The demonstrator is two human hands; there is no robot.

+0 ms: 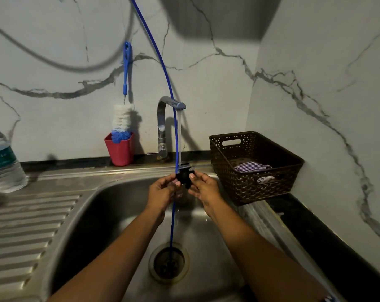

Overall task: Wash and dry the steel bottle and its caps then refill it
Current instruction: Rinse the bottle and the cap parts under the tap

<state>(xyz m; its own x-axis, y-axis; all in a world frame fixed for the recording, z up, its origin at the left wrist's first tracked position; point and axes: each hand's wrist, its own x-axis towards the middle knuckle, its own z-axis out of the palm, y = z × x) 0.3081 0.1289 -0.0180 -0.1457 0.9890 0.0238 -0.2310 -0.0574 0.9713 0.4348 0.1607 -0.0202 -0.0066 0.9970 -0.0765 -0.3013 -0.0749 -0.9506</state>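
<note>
Head view: our left hand (163,190) and right hand (204,188) pinch the black cap (184,176) under the tap (161,118); wet, it may slip.

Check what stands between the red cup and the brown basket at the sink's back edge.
Head view: the chrome tap, running onto the black cap; a blue cord crosses in front.

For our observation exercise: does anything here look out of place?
Yes: a thin blue cord hangs from above, past the small black cap held by left hand and right hand, down to the round steel drain; odd there.
</note>
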